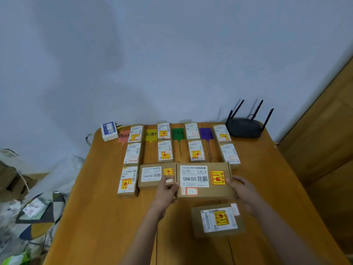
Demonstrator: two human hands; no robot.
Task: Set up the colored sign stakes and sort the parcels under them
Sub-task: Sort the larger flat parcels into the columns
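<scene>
Large flat cardboard parcel (pixel 205 180), matte brown, white label, mid-tabletop (pixel 99 207) under green stake (pixel 178 135) and purple stake (pixel 206 135) | left hand (pixel 167 190) grips its left edge, right hand (pixel 241 188) its right edge | stake lettering blurred | glossy wood tabletop, near edge cut off.
</scene>
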